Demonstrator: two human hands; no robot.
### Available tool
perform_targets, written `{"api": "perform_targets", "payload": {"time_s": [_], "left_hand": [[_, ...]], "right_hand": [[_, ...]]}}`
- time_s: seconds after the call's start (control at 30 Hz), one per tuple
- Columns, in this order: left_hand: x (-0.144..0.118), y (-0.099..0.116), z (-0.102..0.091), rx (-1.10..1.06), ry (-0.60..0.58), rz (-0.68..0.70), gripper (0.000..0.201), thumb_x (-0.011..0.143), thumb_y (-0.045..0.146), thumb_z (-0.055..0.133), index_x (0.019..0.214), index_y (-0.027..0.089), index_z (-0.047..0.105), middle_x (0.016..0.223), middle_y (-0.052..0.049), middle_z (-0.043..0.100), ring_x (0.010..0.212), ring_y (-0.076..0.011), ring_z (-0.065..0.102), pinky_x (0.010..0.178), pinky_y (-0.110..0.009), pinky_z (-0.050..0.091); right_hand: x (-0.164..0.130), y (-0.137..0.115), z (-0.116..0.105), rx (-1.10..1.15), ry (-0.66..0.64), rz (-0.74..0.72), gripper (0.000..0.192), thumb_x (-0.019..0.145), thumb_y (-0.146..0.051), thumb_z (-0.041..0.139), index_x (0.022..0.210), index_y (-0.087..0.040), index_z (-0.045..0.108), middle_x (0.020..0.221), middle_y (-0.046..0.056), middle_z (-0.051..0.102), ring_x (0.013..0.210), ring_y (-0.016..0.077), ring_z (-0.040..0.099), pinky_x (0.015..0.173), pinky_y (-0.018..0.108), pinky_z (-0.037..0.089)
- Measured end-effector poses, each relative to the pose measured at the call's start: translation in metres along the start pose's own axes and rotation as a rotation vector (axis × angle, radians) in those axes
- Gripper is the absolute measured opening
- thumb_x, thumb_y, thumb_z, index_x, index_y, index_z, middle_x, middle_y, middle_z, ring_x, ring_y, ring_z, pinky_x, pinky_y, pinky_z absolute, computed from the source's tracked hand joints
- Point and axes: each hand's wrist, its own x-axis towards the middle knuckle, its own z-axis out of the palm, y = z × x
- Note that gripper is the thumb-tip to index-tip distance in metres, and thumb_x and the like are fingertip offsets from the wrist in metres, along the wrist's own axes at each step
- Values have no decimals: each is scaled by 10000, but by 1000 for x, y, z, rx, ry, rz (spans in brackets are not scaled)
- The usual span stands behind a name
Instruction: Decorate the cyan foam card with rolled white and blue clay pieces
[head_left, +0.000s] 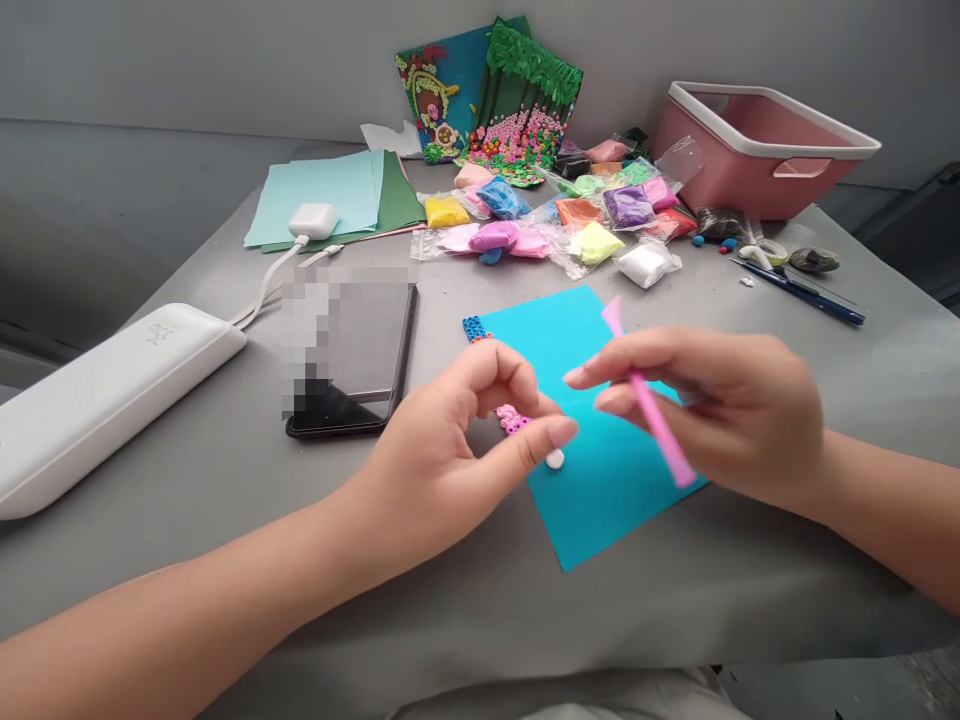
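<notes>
A pink clay modelling tool [664,440] with a flared end slants through the fingers of my right hand [720,410], its thumb and index finger reaching left. My left hand [465,440] has its thumb and index finger pinched together; whatever may be between them is hidden. Just under that thumb shows a small white piece of clay [554,459]; I cannot tell whether it touches the hand. Both hands hover over a bright blue sheet [577,530]. Along the sheet's left edge sit blue clay dots [475,328] and pink clay dots [513,419], partly covered by my left hand.
Several bags of coloured clay [499,198] lie at the back, before two decorated clay pictures [529,100]. A pink basket [739,165] stands back right, near a dark blue pen-like tool [814,295]. Leftward are a phone [360,350], white power bank [127,390] and coloured papers [322,190].
</notes>
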Motion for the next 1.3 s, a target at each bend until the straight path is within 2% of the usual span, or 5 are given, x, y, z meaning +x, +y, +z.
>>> {"api": "perform_targets", "payload": {"time_s": [0.1,0.3,0.6,0.9,1.3], "left_hand": [[3,-7,-8,284,19,79,161,987,380,608,1029,225,604,1030,-53,742,1075,-237,686,879,-395,549],[1,-19,-18,535,-126,234,327,890,422,734,1138,251,607,1195,-60,697,1289,-290,568,1041,-443,508],[1,-23,-16,533,-212,271,285,901,376,723,1131,257,605,1204,-43,703,1289,-260,557,1128,-448,439],[2,-22,-15,518,-215,280,247,903,357,718,1104,258,615,1162,-32,712,1236,-261,596,1123,-459,438],[3,-21,-16,486,-265,214,232,895,342,724,1084,254,621,1118,-19,711,1159,-234,593,1032,-393,465]], "right_hand": [[0,4,-1,271,22,198,198,1033,-301,573,988,-208,742,833,18,763,729,131,728,615,237,609],[5,6,-2,563,-187,263,212,1017,-318,608,979,-179,763,924,48,693,772,119,718,609,212,645],[7,8,5,749,-196,602,190,856,-329,816,821,-179,705,756,8,736,739,177,800,642,217,668],[8,10,14,752,-162,755,267,687,-351,929,742,-203,715,611,-32,723,580,147,748,538,208,642],[9,11,17,744,-221,815,290,727,-350,913,777,-180,684,621,-13,746,573,140,746,535,191,637]]}}
